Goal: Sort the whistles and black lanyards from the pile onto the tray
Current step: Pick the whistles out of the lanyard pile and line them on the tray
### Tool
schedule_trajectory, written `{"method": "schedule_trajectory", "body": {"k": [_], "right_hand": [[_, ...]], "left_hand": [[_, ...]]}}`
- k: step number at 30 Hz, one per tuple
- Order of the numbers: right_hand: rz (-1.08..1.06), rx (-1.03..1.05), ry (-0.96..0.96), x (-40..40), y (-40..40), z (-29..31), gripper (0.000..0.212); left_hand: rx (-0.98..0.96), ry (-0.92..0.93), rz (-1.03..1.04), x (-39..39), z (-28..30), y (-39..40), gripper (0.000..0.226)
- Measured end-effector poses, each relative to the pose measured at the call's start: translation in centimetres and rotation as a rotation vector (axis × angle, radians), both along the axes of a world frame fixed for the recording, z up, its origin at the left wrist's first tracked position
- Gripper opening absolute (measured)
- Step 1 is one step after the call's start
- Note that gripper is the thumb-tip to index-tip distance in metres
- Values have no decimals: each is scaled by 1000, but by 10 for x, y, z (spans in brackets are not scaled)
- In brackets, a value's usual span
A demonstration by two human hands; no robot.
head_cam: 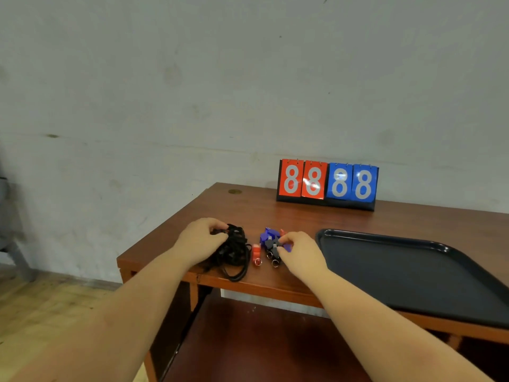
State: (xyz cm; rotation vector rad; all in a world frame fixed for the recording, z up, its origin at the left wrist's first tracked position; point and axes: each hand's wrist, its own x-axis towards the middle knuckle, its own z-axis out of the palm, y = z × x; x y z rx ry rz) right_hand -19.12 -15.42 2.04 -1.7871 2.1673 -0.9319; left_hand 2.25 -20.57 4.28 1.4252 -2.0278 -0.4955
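At a wooden table (289, 213), a person's left hand (202, 239) curls its fingers around a tangle of black lanyards (234, 250), while the right hand (298, 250) pinches into a small pile of blue, red and black whistles (271, 242) just left of a dark tray (407, 268). A scoreboard (327, 183) stands at the far edge.

One tangled bundle of black lanyards (234, 250) lies on the table; how many cords it holds cannot be told. At its 3 o'clock is a cluster of whistles (271, 244): one orange whistle (256, 253) stands apart at the cluster's 9 o'clock, a second orange one shows at 12 o'clock, at least two are blue and at least two dark. One dark tray (413, 260) sits at 3 o'clock. One scoreboard (327, 184) at 12 o'clock shows four 8s, two red, two blue. Two hands are in view.
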Motion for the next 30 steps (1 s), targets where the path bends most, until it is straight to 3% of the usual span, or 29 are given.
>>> {"method": "schedule_trajectory", "body": {"k": [8,12,19,24,30], "right_hand": [[24,-115,260,13,9,-33,47],[17,-127,243,10,7,-39,45],[-10,-165,140,8,7,-37,34],[-16,-182,103,9,9,-33,23],[-74,-169,149,11,8,-35,39]], "left_hand": [[-134,-51,-9,-73,-49,23,38],[-220,-15,92,-79,-68,24,34],[-163,62,126,-77,-68,19,32],[-146,56,149,-79,-70,16,49],[-200,-74,214,-83,-66,18,51]]}}
